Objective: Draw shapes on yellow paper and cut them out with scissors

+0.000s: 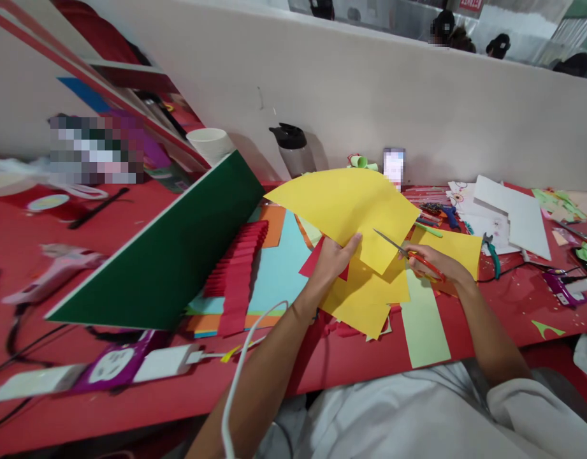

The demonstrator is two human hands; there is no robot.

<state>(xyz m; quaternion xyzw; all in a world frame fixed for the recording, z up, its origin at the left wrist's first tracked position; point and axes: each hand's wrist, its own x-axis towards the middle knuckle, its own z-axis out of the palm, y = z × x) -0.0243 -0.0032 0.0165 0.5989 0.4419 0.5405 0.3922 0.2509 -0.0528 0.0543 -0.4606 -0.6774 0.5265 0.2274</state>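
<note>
A curved sheet of yellow paper is pinched at its lower edge by my left hand, thumb on top. My right hand grips scissors with red-orange handles, their blades pointing left across the yellow sheet. The blades look closed or nearly so. Below the sheet lie more yellow paper, a corner of red paper and a pale green strip. Left of my left hand, pleated red paper rests on light blue paper.
A dark green board leans at the left. Behind stand a lidded bottle and a phone. White foam board and teal pliers lie right. A power strip and a white cable occupy the front left.
</note>
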